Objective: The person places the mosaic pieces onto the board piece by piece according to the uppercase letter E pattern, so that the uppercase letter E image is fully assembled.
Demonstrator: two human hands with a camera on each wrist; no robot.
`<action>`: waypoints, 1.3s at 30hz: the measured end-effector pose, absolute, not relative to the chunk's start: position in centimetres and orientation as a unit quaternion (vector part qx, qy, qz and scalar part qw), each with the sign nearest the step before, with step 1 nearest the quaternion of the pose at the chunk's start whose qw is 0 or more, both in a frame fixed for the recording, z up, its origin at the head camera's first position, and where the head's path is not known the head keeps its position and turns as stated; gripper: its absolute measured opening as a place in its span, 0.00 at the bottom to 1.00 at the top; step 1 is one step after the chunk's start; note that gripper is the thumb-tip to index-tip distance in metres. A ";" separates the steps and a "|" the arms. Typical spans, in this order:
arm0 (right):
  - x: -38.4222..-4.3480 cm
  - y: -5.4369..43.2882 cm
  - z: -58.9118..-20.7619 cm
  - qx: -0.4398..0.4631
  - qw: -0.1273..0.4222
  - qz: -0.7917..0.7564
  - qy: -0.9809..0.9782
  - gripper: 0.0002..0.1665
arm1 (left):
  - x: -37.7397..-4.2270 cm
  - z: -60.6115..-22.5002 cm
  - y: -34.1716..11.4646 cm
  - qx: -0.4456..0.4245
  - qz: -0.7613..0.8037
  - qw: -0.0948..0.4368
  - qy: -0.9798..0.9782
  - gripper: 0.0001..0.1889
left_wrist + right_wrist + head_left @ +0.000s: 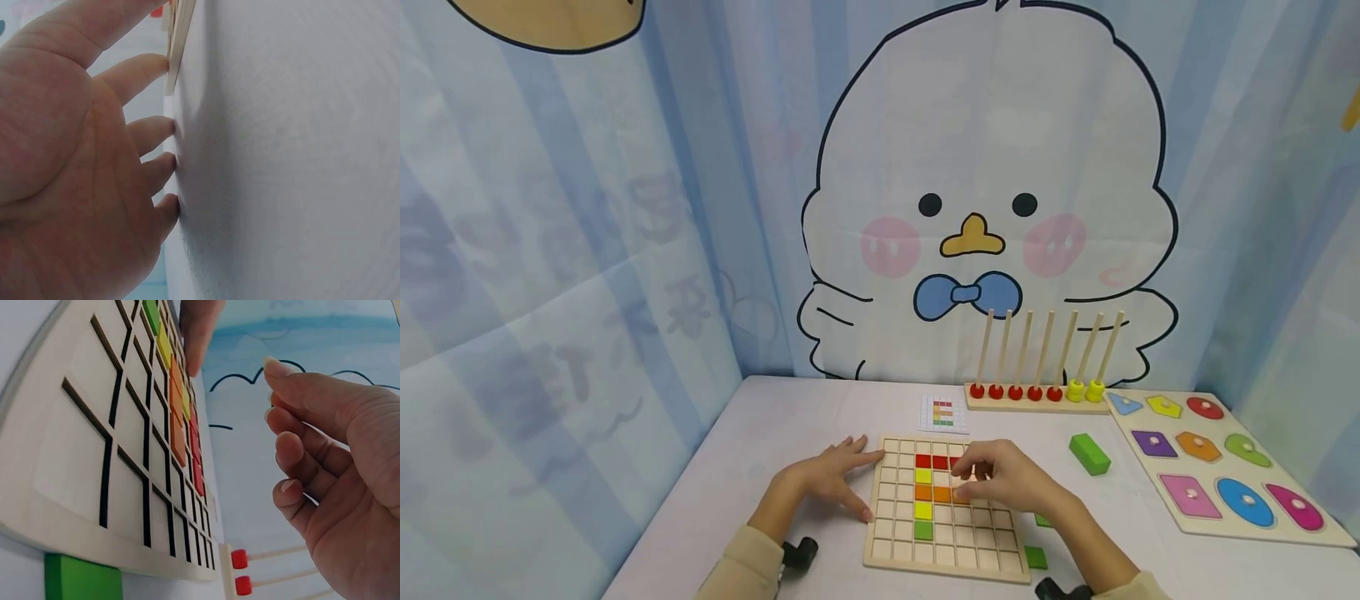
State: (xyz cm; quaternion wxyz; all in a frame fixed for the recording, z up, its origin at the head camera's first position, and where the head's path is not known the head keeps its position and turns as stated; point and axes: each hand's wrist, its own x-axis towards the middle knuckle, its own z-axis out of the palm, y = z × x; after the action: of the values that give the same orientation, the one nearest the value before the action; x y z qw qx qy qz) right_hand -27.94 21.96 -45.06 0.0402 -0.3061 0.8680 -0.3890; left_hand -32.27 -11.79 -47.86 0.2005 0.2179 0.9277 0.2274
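Note:
A wooden grid board (946, 572) lies on the table. In its cells sit a row of red tiles (922, 461), a yellow tile (922, 476), a row of orange tiles (942, 494), another yellow tile (922, 511) and a green tile (922, 530). My left hand (826, 477) spreads its fingers at the left side; thumb and index finger touch the board's edge. Above the right end of the orange row hovers my right hand (1009, 477), its fingers loosely bent. The right wrist view shows nothing between its thumb and fingers.
A small pattern card (931, 425) lies behind the board. Loose green tiles (1035, 557) lie by its right edge, a green block (1090, 454) farther right. A peg bead stand (1022, 403) and a shape puzzle board (1210, 458) stand at the back and right.

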 end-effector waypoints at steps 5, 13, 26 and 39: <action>-27.9 23.2 -44.3 -0.277 0.026 -0.378 0.883 0.12 | -32.1 -47.7 -11.7 0.219 0.228 0.200 0.927 0.52; -27.8 25.2 -43.9 -0.257 0.007 -0.382 0.888 0.13 | -32.1 -47.7 -11.6 0.221 0.224 0.200 0.928 0.52; -27.1 29.4 -44.1 -0.278 0.129 -0.373 0.876 0.17 | -32.1 -47.7 -11.7 0.221 0.226 0.200 0.927 0.52; -25.8 29.7 -44.7 -0.230 0.283 -0.355 0.861 0.18 | -32.2 -47.7 -11.8 0.218 0.228 0.202 0.927 0.52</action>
State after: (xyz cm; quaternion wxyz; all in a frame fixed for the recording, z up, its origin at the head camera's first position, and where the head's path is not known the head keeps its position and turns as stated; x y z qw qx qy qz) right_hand -25.84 29.73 -44.67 0.2829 -0.2300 0.8607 -0.3555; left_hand -32.25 -11.82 -47.72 0.2017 0.2177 0.9274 0.2276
